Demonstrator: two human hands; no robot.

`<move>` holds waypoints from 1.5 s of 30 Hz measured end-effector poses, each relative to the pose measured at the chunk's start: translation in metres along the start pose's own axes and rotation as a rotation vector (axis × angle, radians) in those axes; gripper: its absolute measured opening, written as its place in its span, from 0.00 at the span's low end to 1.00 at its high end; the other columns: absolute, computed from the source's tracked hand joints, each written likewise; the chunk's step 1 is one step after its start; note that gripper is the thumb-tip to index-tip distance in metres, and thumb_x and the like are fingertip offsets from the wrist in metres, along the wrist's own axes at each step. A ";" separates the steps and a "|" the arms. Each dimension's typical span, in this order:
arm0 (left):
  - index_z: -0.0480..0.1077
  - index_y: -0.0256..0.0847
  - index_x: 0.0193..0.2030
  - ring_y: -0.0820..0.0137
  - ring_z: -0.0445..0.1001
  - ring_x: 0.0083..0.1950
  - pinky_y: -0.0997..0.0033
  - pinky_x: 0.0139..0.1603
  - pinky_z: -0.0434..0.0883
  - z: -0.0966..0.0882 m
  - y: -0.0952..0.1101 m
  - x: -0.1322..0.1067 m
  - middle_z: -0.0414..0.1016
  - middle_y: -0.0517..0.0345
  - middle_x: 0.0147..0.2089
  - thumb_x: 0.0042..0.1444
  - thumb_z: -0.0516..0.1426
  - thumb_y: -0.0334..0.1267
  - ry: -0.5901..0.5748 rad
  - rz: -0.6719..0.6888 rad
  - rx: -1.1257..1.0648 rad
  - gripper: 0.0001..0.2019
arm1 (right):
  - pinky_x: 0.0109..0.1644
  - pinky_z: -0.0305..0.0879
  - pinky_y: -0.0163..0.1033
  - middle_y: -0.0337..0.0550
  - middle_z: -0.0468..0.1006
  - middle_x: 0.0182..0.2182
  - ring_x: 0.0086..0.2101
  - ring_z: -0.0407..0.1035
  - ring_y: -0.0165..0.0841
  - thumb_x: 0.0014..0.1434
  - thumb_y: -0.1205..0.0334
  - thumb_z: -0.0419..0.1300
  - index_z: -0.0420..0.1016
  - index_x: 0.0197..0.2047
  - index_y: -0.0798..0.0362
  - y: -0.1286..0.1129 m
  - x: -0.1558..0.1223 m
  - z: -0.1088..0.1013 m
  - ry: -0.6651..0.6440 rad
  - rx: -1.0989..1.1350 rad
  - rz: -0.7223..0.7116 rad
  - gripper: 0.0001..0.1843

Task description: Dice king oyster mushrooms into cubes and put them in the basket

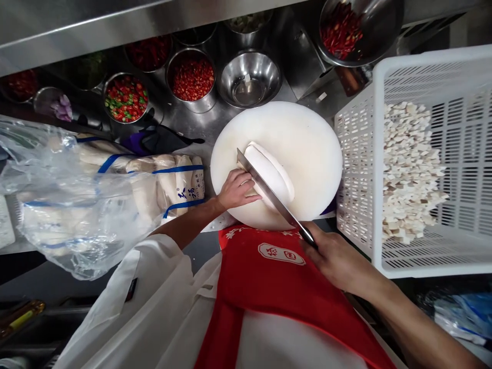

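Note:
A round white cutting board (307, 133) lies in front of me. On it rests a pale king oyster mushroom (273, 171), cut lengthwise, with a long slice lying at the blade's far side. My right hand (326, 253) grips the dark handle of a kitchen knife (274, 199). The blade runs diagonally over the mushroom, its tip pointing away and left. With curled fingers, my left hand (239, 188) presses on the part of the mushroom left of the blade, close beside the steel. That part is mostly hidden under the fingers.
A white plastic basket (378, 169) at right holds many diced mushroom pieces (411, 174). Bagged whole king oyster mushrooms (165, 179) lie left. Behind the board stand an steel bowl (251, 77), a pot of chopped red chilies (192, 79) and a pan (380, 36). A steel shelf edge (115, 25) overhangs.

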State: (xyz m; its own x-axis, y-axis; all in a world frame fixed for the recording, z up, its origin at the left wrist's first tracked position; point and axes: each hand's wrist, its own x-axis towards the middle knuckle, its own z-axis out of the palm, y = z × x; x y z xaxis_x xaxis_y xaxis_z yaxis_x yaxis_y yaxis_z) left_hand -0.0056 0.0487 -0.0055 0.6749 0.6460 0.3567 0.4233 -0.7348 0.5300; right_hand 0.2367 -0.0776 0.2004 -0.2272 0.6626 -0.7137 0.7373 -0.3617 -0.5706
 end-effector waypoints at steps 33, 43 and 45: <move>0.72 0.42 0.43 0.57 0.68 0.55 0.52 0.55 0.70 -0.002 -0.001 -0.004 0.74 0.50 0.48 0.53 0.61 0.60 0.007 0.042 0.028 0.23 | 0.40 0.67 0.41 0.50 0.81 0.34 0.35 0.76 0.42 0.64 0.59 0.48 0.63 0.60 0.58 0.057 0.047 0.078 0.170 -0.055 -0.016 0.23; 0.70 0.42 0.53 0.55 0.67 0.61 0.48 0.61 0.65 -0.019 0.003 0.001 0.72 0.46 0.56 0.58 0.60 0.54 -0.123 0.098 0.152 0.22 | 0.35 0.68 0.39 0.43 0.79 0.31 0.26 0.72 0.35 0.65 0.54 0.49 0.66 0.60 0.55 0.057 0.013 0.073 0.404 0.117 -0.195 0.24; 0.68 0.44 0.58 0.52 0.62 0.66 0.45 0.65 0.60 -0.025 0.002 0.014 0.68 0.45 0.62 0.58 0.60 0.52 -0.204 0.155 0.196 0.24 | 0.33 0.68 0.39 0.42 0.78 0.29 0.24 0.70 0.34 0.64 0.52 0.51 0.67 0.59 0.54 0.059 0.001 0.065 0.463 0.131 -0.155 0.24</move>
State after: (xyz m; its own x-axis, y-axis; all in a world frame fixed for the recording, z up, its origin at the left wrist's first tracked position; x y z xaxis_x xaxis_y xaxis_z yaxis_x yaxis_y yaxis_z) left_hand -0.0104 0.0618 0.0198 0.8395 0.4828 0.2492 0.4007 -0.8600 0.3161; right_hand 0.2383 -0.1409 0.1391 0.0007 0.9256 -0.3785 0.6243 -0.2961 -0.7229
